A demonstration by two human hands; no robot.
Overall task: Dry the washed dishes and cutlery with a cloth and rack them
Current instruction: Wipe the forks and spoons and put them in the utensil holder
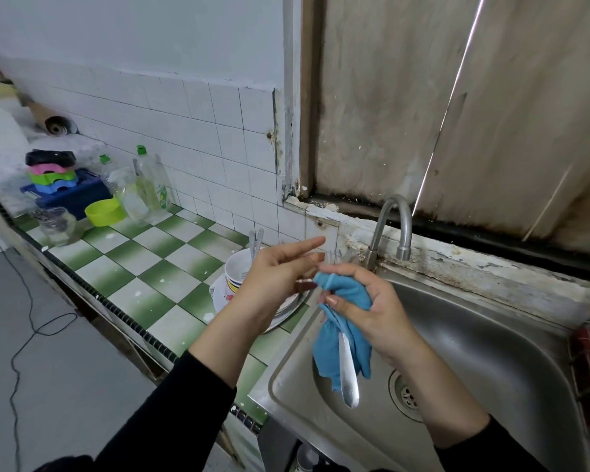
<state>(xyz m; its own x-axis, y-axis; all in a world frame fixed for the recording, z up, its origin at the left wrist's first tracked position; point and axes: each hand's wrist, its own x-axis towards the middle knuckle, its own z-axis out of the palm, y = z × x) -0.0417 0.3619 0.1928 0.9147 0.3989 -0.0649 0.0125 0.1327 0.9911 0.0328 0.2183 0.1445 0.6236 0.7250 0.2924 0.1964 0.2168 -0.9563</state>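
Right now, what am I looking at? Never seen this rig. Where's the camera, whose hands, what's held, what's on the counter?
No machine here: a person works bare-handed, and the single picture comes from a camera worn on their head, looking down. The right hand grips a blue cloth wrapped round what looks like a fork, above the steel sink. The left hand is open, fingers stretched towards its upper end; contact is too blurred to tell. On the green-checked counter stand a stack of bowl and plates holding cutlery, a green bowl, a glass jar and soap bottles.
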